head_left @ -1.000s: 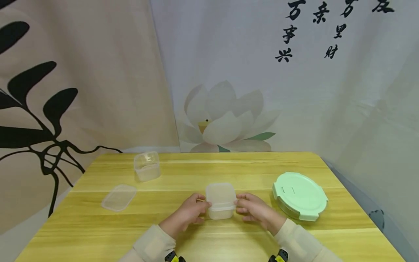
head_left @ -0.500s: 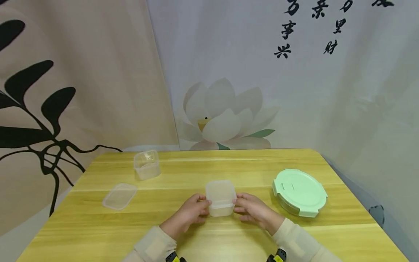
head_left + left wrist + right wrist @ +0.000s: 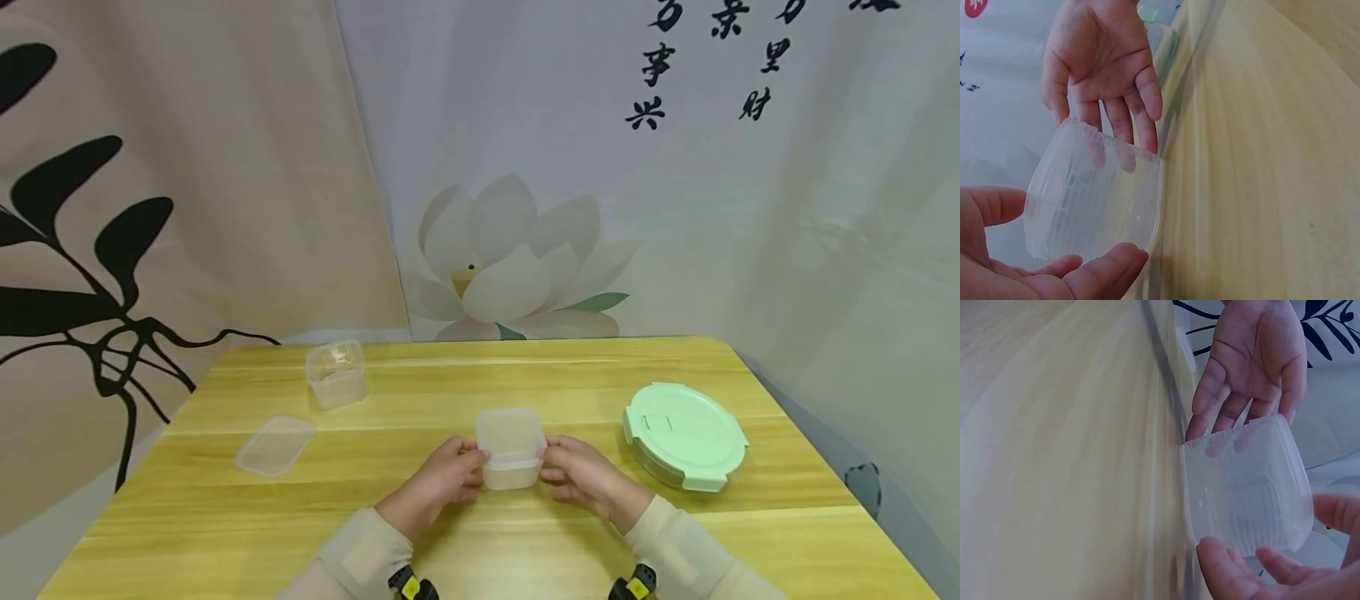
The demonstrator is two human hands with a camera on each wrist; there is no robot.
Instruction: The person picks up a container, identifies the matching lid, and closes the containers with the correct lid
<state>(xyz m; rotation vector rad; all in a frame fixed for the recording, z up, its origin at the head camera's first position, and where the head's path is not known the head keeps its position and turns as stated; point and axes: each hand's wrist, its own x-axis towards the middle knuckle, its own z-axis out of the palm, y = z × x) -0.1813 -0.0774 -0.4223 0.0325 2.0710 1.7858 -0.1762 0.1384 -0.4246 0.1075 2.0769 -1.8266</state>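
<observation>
A clear plastic food container (image 3: 512, 475) with a frosted lid (image 3: 510, 435) on top stands between the two hands near the middle of the table. The left hand (image 3: 438, 482) holds its left side, thumb near the lid's rim and fingers lower down the wall. From the other side the right hand (image 3: 592, 482) grips it in the same way. Through the see-through wall (image 3: 1100, 203) in the left wrist view, the right hand's fingertips show on the far side. The right wrist view has the container (image 3: 1241, 494) lying across the frame with both hands at its ends.
Toward the back left stands a second clear container (image 3: 337, 379), its top uncovered. A loose translucent lid (image 3: 276, 447) lies flat in front of it. On the right is a round container with a mint-green clip lid (image 3: 686, 433). A printed curtain (image 3: 510, 150) hangs behind the wooden table (image 3: 225, 533).
Both hands have shifted slightly to the right with the lidded container between them. The head view has tilted down a little; the other things stay where they were.
</observation>
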